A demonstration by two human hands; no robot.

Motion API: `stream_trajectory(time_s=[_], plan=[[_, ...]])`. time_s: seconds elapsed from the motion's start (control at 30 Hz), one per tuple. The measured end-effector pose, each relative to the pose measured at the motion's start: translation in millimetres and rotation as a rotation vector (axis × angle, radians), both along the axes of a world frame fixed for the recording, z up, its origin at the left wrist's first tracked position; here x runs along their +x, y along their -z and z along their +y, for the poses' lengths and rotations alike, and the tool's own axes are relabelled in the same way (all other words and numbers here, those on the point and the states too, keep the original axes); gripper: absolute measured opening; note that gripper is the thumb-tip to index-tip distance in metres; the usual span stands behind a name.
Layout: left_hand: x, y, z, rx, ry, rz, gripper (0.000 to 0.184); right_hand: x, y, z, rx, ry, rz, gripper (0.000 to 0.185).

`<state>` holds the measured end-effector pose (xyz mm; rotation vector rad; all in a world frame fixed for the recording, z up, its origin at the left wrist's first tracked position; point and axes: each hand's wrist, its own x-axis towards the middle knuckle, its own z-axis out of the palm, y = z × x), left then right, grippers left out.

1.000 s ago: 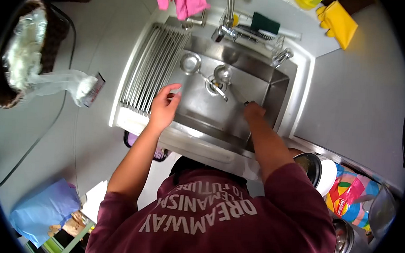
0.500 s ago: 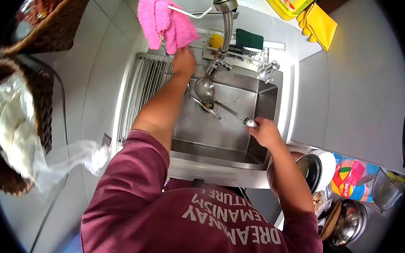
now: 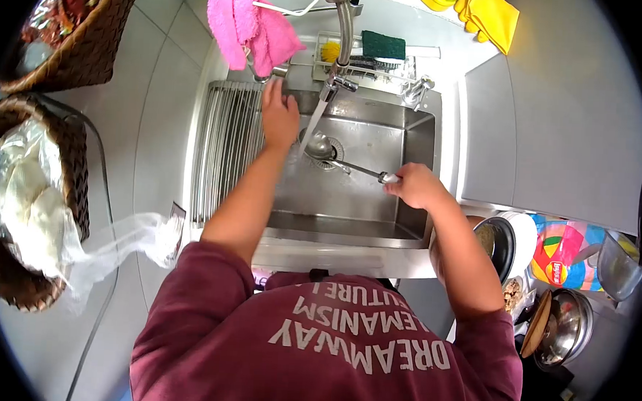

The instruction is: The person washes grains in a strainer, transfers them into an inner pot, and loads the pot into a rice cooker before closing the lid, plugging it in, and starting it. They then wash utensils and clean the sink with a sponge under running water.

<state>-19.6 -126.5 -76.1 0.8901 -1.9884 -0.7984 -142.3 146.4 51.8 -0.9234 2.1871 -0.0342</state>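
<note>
My right hand [image 3: 417, 185] grips the handle end of a metal ladle [image 3: 360, 170], whose round bowl hangs low in the steel sink [image 3: 363, 230] near the drain. A stream of water [image 3: 313, 124] runs from the faucet [image 3: 330, 91] and comes down beside the ladle's bowl. Part of another metal utensil [image 3: 343, 168] shows beneath the ladle; the rest is hidden. My left hand [image 3: 279, 117] is open above the sink's left side, fingers pointing away from me, holding nothing. It is nearest the metal drying rack [image 3: 225, 152] and a lever by the pink cloth [image 3: 250, 33].
Behind the sink, a wire caddy holds a yellow scrubber [image 3: 330, 52] and a green scouring pad [image 3: 383, 45]. Yellow gloves [image 3: 490, 17] lie at the back right. Woven baskets [image 3: 89, 54] stand at left. A dark pan [image 3: 504, 243] and metal lids [image 3: 565, 329] are at right.
Water now flows from the faucet. My left hand has come back toward me from beneath the pink cloth. The ladle's bowl has shifted lower, nearer the drain, with my right hand still holding it.
</note>
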Motion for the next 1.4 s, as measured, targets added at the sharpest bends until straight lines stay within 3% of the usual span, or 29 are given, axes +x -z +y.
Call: stream_trajectory(time_s=[0.07,0.13,0.2,0.23,0.27,0.3,0.37,0.4,0.47,0.53,0.6,0.7,0.8,0.83,0.9,0.97,1.03,1.13,1.23,1.4], plan=[[32.2,-8.9,47.2,0.173,-0.151,0.074,0.026,-1.7,1.1,-12.1,0.060,-0.107,-0.005,0.044],[63.2,12.6,91.5,0.635,-0.072,0.124,0.024,-1.3,6.4,-27.3,0.162,-0.150,-0.049,0.046],[78.5,5.6,132.7,1.136,0.125,-0.154,0.037,3.7,19.1,-40.9,0.153,-0.032,-0.236,0.046],[81.1,-1.9,147.1,1.360,0.214,-0.167,0.042,9.7,28.4,-47.5,0.147,0.025,-0.329,0.046],[80.5,-18.4,156.7,1.581,0.305,-0.176,0.048,18.2,40.8,-53.5,0.074,0.037,-0.382,0.043],[76.7,-24.5,160.8,1.637,0.276,-0.117,0.049,27.7,56.0,-59.9,-0.001,0.049,-0.433,0.040],[67.6,-29.6,161.6,1.749,0.217,0.008,0.052,54.7,101.2,-70.8,-0.316,-0.030,-0.273,0.037],[67.0,-29.1,156.4,1.778,0.180,0.084,0.051,66.0,105.6,-75.9,-0.472,-0.070,-0.192,0.036],[74.2,-28.2,140.3,1.831,0.103,0.238,0.049,75.1,102.7,-83.1,-0.455,-0.213,-0.100,0.032],[87.1,-27.7,127.9,1.863,0.097,0.202,0.041,79.6,100.0,-92.7,-0.503,-0.148,-0.086,0.033],[99.2,-27.0,119.2,1.898,0.091,0.166,0.035,73.5,104.9,-109.2,-0.597,0.116,-0.154,0.038],[119.8,-16.9,114.5,1.888,0.116,0.101,0.025,79.5,90.0,-151.7,-0.964,0.726,-0.846,0.041],[132.6,-41.7,118.4,1.821,0.091,0.017,0.022,83.4,78.3,-173.1,-0.832,0.894,-0.709,0.046],[139.1,-49.0,116.0,1.782,0.093,-0.019,0.022,82.0,83.7,-175.5,-0.736,0.840,-0.542,0.043],[151.2,-66.2,109.5,1.675,0.123,-0.131,0.025,67.9,114.9,-162.2,-0.721,0.346,-0.057,0.036],[167.0,-74.0,93.3,1.684,0.173,-0.250,0.027,47.6,148.7,-142.5,-0.749,0.108,0.128,0.031],[174.8,-94.2,82.2,1.619,0.182,-0.382,0.028,32.5,177.5,-122.9,-0.858,0.140,0.011,0.025],[176.7,-110.4,70.8,1.561,0.173,-0.522,0.029,38.0,194.5,-133.9,-0.815,0.356,-0.290,0.028],[168.7,-119.6,69.9,1.498,0.187,-0.621,0.029,59.6,137.3,-145.1,-0.729,0.481,-0.443,0.032],[153.2,-118.0,78.0,1.566,0.278,-0.530,0.029,60.2,99.9,-138.3,-0.826,0.366,-0.092,0.030]])
